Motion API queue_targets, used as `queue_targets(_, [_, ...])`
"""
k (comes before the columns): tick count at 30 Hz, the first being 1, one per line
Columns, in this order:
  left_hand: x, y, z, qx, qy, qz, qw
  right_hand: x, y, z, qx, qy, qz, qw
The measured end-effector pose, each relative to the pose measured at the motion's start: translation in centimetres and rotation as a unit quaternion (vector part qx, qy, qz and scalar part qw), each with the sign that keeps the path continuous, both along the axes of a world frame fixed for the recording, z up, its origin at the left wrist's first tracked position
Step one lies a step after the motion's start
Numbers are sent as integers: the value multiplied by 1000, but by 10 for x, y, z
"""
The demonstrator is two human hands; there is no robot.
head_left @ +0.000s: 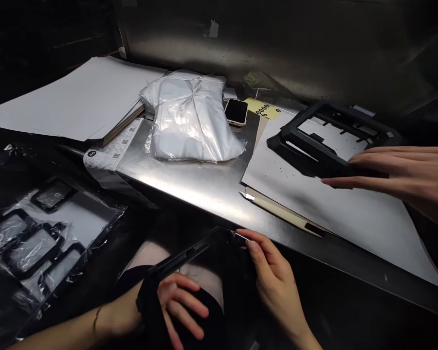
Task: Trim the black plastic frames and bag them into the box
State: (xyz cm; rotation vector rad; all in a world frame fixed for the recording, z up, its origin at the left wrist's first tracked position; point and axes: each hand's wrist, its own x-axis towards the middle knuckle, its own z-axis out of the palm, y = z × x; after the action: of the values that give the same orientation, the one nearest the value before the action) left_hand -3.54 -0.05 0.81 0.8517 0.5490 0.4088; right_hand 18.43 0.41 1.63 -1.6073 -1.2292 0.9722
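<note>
Head view: your left hand (168,295) is spread, wrist ringed by a thin black plastic frame (182,256) above your lap, off the near edge of the brushed-metal table (160,180). Your right hand (277,274) pinches a small shiny metal piece (240,236) near the frame's far end. Cream-handled knife (282,214) lies along the white paper sheet's (350,223) near edge, blade leftward. Metal strip shows between the clear plastic-bag bundle (193,121) and table edge. Co-worker's hand (416,177) is at a bulkier black frame (310,146), right.
</note>
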Motion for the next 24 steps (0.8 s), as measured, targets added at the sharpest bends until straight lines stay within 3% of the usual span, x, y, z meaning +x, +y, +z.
queue_targets(3, [-18,15,11,-147,-76,-8,986,4,4,5,26,-38,28,999])
queue_targets(5, [-21,23,19,-204,-108,-33,972,4,6,7,43,-60,54,996])
queue_targets(9, [-19,25,27,-164,-89,-40,982,6,12,13,80,-101,68,989])
queue_targets(14, [-21,11,25,-190,-126,17,973,30,41,12,181,-232,-17,956])
queue_targets(19, [-17,2,29,-220,-139,65,963,53,60,-3,189,-370,30,909])
queue_targets(24, [-17,-8,31,-236,-151,65,958,55,58,-7,195,-422,54,884])
